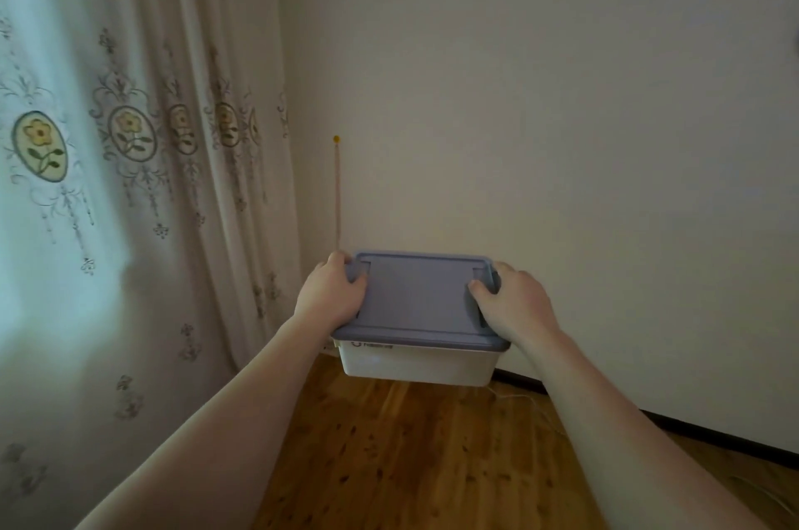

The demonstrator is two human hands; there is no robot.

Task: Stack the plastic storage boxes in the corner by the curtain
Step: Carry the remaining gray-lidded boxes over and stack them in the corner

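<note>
Left hand [335, 296] and right hand [514, 300] clamped on lid ends of storage box [417, 361] — held above wood floor [410, 464], near curtain [142, 166] corner.

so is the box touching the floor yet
Apart. The head view shows the storage box held up by the left hand and right hand, with wooden floor visible beneath its base.

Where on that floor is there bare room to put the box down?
The wooden floor is bare between the curtain and the wall, under the box held by the left hand and right hand. A white cable lies along the baseboard on the right. The corner itself is hidden behind the box.
</note>
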